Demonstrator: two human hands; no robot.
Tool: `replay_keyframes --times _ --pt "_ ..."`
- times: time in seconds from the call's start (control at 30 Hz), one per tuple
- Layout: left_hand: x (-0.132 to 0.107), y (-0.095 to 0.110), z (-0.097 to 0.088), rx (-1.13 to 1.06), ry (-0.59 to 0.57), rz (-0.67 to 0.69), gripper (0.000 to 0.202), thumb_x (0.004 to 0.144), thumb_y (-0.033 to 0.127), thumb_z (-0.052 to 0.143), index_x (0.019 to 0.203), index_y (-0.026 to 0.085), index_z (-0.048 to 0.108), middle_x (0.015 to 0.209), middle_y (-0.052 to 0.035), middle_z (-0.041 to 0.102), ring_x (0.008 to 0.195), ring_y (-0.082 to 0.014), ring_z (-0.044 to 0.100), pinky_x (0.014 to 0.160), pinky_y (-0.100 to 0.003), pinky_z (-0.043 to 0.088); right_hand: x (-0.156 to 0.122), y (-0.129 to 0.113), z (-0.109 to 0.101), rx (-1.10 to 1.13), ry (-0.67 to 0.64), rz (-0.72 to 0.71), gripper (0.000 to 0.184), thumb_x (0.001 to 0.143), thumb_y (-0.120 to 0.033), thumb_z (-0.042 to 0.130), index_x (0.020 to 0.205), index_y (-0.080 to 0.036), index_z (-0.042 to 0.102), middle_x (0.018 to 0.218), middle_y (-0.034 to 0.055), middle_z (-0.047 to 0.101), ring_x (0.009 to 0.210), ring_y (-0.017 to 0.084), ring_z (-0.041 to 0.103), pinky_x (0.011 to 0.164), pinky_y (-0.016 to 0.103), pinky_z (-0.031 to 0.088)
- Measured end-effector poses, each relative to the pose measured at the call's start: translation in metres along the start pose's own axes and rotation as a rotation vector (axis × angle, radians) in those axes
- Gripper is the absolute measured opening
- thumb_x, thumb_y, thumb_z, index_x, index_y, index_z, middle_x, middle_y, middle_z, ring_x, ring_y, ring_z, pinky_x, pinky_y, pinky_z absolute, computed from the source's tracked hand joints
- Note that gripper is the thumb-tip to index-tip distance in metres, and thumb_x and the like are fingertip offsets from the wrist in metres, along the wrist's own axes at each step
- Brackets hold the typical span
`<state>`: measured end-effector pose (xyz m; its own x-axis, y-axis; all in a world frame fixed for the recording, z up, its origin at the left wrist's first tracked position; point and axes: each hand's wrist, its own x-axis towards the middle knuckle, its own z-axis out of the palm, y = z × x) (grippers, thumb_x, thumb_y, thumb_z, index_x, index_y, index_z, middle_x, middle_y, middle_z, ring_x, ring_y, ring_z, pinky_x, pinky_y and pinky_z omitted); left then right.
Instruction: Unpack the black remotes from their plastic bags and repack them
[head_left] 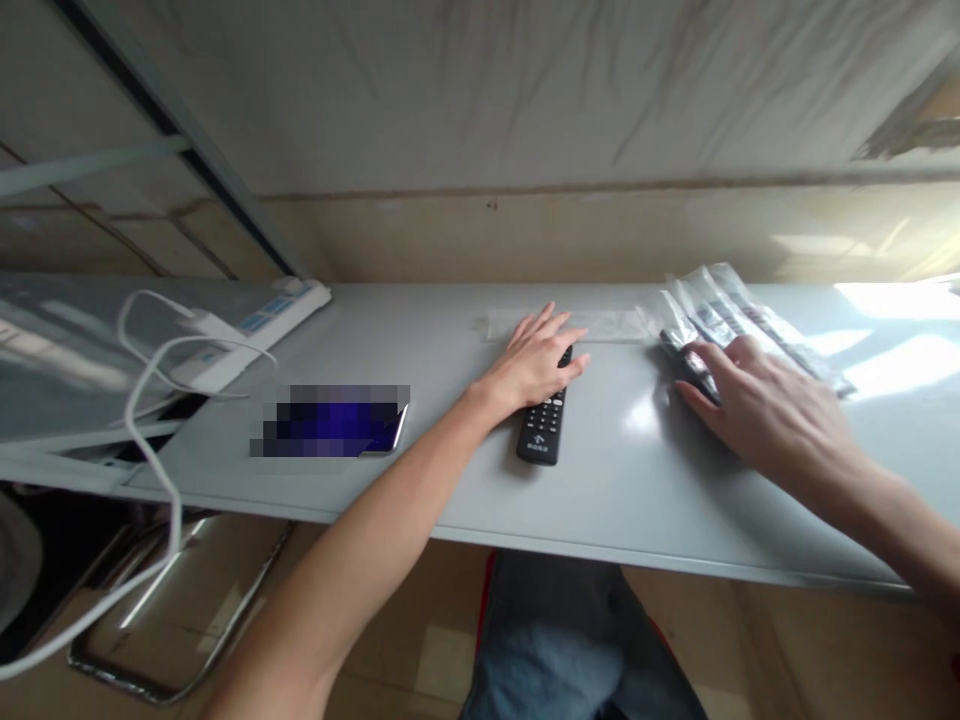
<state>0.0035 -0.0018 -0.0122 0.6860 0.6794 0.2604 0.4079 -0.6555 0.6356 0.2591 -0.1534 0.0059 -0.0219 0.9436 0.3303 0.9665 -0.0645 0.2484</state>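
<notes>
A black remote control point(541, 437) lies on the grey table, its keypad facing up. My left hand point(534, 362) rests across its upper half with the fingers stretched and apart, hiding the top buttons. Just beyond those fingertips is a flat clear plastic sleeve point(604, 325). Farther right, my right hand point(765, 405) has its thumb and fingers around a second dark remote point(694, 368), partly covered by the hand. Several remotes in clear plastic bags point(739, 310) lie side by side behind and beside my right hand.
A phone point(386, 428), its picture partly blurred out, lies on the left of the table point(450, 500). A white power strip point(240, 340) with a white cable point(154, 460) sits at the back left. A wall runs behind; a metal-framed chair point(187, 620) stands below left.
</notes>
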Motion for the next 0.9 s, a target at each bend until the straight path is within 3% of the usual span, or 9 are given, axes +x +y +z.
replay_keyframes --times 0.17,0.3,0.4,0.5,0.63,0.73,0.8,0.9 --pt "-0.001 0.003 -0.002 0.008 -0.032 0.057 0.036 0.099 0.032 0.063 0.131 0.021 0.074 0.166 -0.0143 0.052 0.162 -0.0348 0.039 0.135 -0.056 0.023 0.005 -0.005 -0.001 -0.065 -0.039 0.019 0.050 0.104 -0.053 0.054 0.142 -0.022 0.064 0.104 0.0186 0.071 0.074 0.034 0.069 0.065 0.043 0.045" --pt "-0.001 -0.001 -0.001 -0.061 -0.061 0.034 0.035 0.098 0.029 0.061 0.129 0.022 0.076 0.163 -0.0135 0.057 0.150 -0.0352 0.054 0.130 -0.056 0.035 0.008 -0.009 -0.002 -0.062 -0.062 0.025 0.056 0.102 -0.053 0.057 0.151 -0.026 0.061 0.108 0.0186 0.073 0.069 0.035 0.069 0.057 0.043 0.039" --pt "0.000 -0.003 0.001 -0.095 -0.047 0.023 0.034 0.095 0.026 0.063 0.125 0.022 0.077 0.161 -0.0132 0.059 0.147 -0.0358 0.058 0.129 -0.056 0.037 0.006 -0.012 0.002 0.005 -0.077 0.060 0.057 0.102 -0.050 0.055 0.154 -0.026 0.058 0.109 0.0187 0.073 0.066 0.033 0.066 0.052 0.040 0.032" --pt "0.000 -0.002 0.004 -0.064 -0.055 0.026 0.040 0.098 0.024 0.059 0.135 0.021 0.073 0.164 -0.0138 0.055 0.151 -0.0352 0.054 0.130 -0.054 0.038 0.007 -0.008 -0.005 0.106 -0.058 0.133 0.056 0.097 -0.052 0.062 0.147 -0.027 0.061 0.106 0.0162 0.073 0.063 0.027 0.060 0.052 0.037 0.032" --pt "-0.001 0.002 0.003 0.025 -0.096 0.044 0.051 0.101 0.026 0.056 0.150 0.017 0.062 0.170 -0.0168 0.047 0.161 -0.0326 0.042 0.133 -0.050 0.034 0.024 -0.002 -0.040 0.173 0.099 0.212 0.056 0.091 -0.054 0.070 0.142 -0.032 0.061 0.104 0.0117 0.072 0.054 0.018 0.043 0.053 0.035 0.030" --pt "-0.002 0.004 -0.004 0.073 -0.124 0.064 0.060 0.097 0.025 0.061 0.157 0.019 0.056 0.173 -0.0153 0.042 0.165 -0.0311 0.034 0.136 -0.051 0.026 0.048 -0.014 -0.061 0.293 0.256 0.127 0.065 0.088 -0.046 0.074 0.149 -0.032 0.058 0.115 0.0131 0.070 0.061 0.018 0.049 0.057 0.036 0.034" --pt "-0.004 0.005 -0.009 0.108 -0.166 0.080 0.069 0.094 0.022 0.064 0.161 0.020 0.050 0.176 -0.0156 0.036 0.167 -0.0318 0.028 0.138 -0.054 0.019 0.062 -0.030 -0.059 0.427 0.352 0.052 0.061 0.091 -0.040 0.071 0.150 -0.029 0.058 0.124 0.0143 0.068 0.075 0.024 0.062 0.064 0.038 0.044" --pt "-0.007 0.007 -0.016 0.138 -0.240 0.104 0.080 0.088 0.013 0.063 0.166 0.021 0.043 0.178 -0.0144 0.032 0.169 -0.0317 0.021 0.139 -0.056 0.013 0.071 -0.051 -0.031 0.602 0.452 0.027 0.046 0.097 -0.037 0.065 0.141 -0.026 0.062 0.126 0.0134 0.068 0.093 0.029 0.070 0.076 0.042 0.054"
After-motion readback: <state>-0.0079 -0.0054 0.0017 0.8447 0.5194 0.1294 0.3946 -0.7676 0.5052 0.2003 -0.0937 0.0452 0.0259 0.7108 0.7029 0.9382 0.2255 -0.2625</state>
